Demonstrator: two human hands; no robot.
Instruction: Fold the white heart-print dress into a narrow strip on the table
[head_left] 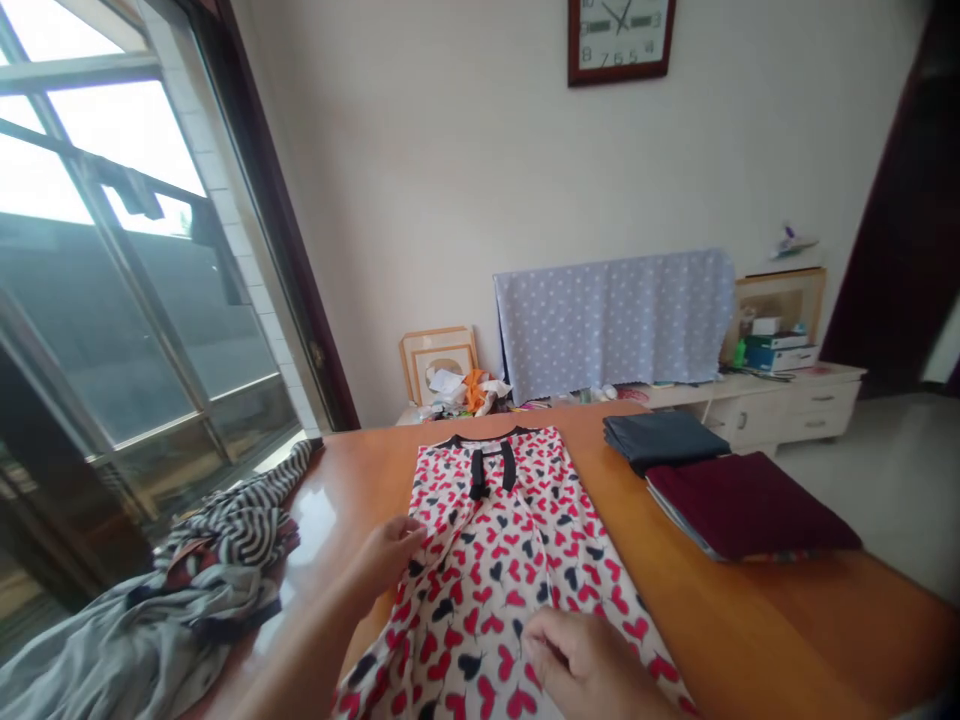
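A white garment [510, 560] printed with red and dark hearts, with a black collar, lies flat along the middle of the wooden table [750, 630]. My left hand [390, 555] rests on the garment's left edge, fingers together and laid flat on the cloth. My right hand [585, 660] sits lower on the garment's right half, fingers curled and pinching the fabric.
A heap of striped and grey clothes [187, 590] lies at the table's left edge. Folded dark blue cloth [664, 438] and folded maroon cloth [750, 505] sit on the right. Behind are a cabinet [787, 400] with a dotted blue cover [615, 320], a window [112, 250] on the left.
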